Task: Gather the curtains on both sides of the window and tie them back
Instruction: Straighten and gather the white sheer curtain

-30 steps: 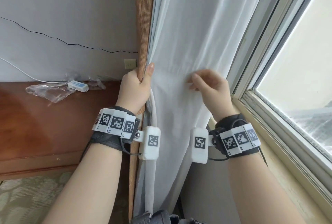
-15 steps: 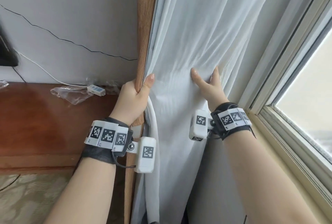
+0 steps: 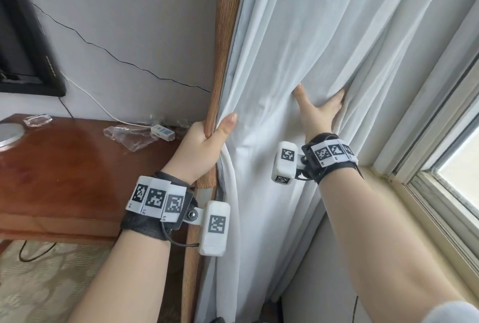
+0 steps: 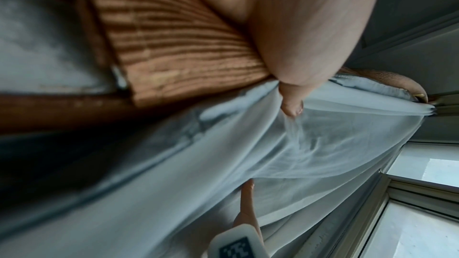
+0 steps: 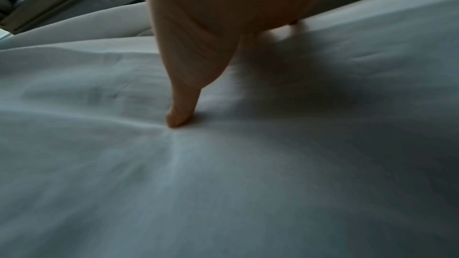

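Your left hand (image 3: 204,145) has its fingers curled round the brown ribbed curtain edge (image 3: 223,63), thumb (image 3: 228,122) laid up against the white sheer curtain (image 3: 298,37); in the left wrist view the thumb tip (image 4: 293,107) digs into the sheer right beside the ribbed fabric (image 4: 178,52). Your right hand (image 3: 317,113) is flat and spread on the sheer, fingers straight, thumb out to the left, fingertips sunk into a fold so their ends are hidden. The right wrist view shows one fingertip (image 5: 177,119) denting the cloth, creases fanning out from it; nothing is pinched there.

The sheer hangs from top of frame down past both wrists, bunched in folds between your hands, its left edge tucked against the brown curtain. A lower loop of sheer sags just under your left hand.

Left of the brown curtain: grey wall (image 3: 142,12) with a thin dark cable (image 3: 124,62) running across it, a dark framed screen (image 3: 23,37) at the far left edge. A wooden desk (image 3: 64,172) sits against that wall; near its back edge lie crumpled clear plastic (image 3: 129,136) and a small white switch unit (image 3: 163,133) on a white cord. Patterned carpet (image 3: 39,284) below the desk front.

Right side: the window frame (image 3: 440,188) and sill run along the right edge, close beside your right forearm; the sheer's right folds reach almost to the frame
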Action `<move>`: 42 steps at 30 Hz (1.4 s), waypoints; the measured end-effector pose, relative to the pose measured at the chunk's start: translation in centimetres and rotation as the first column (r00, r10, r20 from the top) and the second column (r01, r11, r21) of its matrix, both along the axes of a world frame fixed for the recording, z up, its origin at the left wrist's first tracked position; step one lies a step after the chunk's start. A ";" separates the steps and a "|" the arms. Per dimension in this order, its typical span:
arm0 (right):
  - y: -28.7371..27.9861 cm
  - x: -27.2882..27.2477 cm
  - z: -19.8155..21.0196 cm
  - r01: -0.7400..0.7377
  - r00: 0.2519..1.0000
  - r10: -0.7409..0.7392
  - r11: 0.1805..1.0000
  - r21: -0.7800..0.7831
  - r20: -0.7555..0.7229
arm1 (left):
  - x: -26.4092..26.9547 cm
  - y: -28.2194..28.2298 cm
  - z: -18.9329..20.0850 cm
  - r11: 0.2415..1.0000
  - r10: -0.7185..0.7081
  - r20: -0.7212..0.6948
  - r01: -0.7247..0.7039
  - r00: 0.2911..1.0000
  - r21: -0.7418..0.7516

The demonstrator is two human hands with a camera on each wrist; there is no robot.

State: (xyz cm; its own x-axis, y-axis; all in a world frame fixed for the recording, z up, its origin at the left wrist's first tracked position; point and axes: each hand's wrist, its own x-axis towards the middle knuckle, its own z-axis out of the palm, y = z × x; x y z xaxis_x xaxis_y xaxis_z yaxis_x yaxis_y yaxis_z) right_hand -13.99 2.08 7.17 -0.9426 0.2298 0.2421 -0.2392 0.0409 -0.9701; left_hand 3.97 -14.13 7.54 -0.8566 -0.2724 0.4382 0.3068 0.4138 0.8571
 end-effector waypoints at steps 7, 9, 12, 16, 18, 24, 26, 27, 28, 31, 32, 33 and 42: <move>-1.1 -1.4 1.0 -0.042 0.998 0.039 0.998 -0.048 -0.059 | 0.0 -0.6 -0.1 1.000 0.010 -0.005 -0.010 1.000 0.001; -1.1 -1.3 0.9 -0.018 0.986 -0.002 0.993 -0.115 -0.168 | -0.2 -0.9 -0.1 0.999 0.043 -0.018 -0.043 0.999 0.000; -0.3 -0.9 0.3 0.058 0.969 -0.099 0.982 -0.179 -0.227 | -0.6 -1.1 -0.2 0.993 0.119 -0.054 -0.119 0.991 -0.001; 2.1 0.2 -0.2 0.156 0.962 -0.193 0.969 -0.190 -0.193 | -2.2 -0.6 -0.4 0.969 0.247 -0.087 -0.248 0.965 -0.002; 3.8 0.9 -0.3 0.221 0.948 -0.247 0.964 -0.148 -0.198 | -3.1 -0.1 -0.7 0.960 0.278 -0.096 -0.280 0.956 -0.012; 8.5 3.2 -0.8 0.305 0.926 -0.296 0.952 0.004 -0.234 | -5.0 2.4 -1.3 0.962 0.272 -0.094 -0.274 0.958 -0.013; 9.3 4.5 -0.6 0.261 0.937 -0.228 0.960 0.097 -0.265 | -5.6 3.2 -1.5 0.969 0.245 -0.081 -0.246 0.966 -0.004; 9.3 5.2 -0.5 0.235 0.944 -0.188 0.960 0.153 -0.272 | -5.9 3.6 -1.6 0.973 0.232 -0.071 -0.233 0.970 -0.002; 9.2 6.1 -0.3 0.207 0.950 -0.146 0.956 0.208 -0.276 | -6.2 4.0 -1.7 0.976 0.218 -0.060 -0.218 0.974 0.000; 8.5 8.3 0.2 0.113 0.951 -0.017 0.948 0.296 -0.309 | -7.1 4.9 -1.8 0.980 0.197 -0.046 -0.198 0.979 -0.003; 8.3 9.0 0.4 0.096 0.945 0.014 0.943 0.318 -0.327 | -7.4 5.1 -1.8 0.978 0.206 -0.047 -0.207 0.977 -0.010; 8.2 9.5 0.6 0.092 0.939 0.035 0.933 0.348 -0.342 | -7.7 5.1 -1.8 0.974 0.223 -0.050 -0.225 0.973 -0.024; 9.7 12.4 2.0 0.300 0.853 0.036 0.782 0.546 -0.520 | -7.3 3.0 -0.5 0.816 0.514 -0.012 -0.494 0.858 -0.300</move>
State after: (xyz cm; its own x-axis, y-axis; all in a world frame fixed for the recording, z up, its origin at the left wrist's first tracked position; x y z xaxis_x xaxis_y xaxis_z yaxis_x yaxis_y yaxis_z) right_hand -1.58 11.81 9.18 -0.6320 -0.0049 0.7750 -0.6060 0.6265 -0.4902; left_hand -3.37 -11.15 7.09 -0.6632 -0.5477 0.5100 -0.0647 0.7209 0.6900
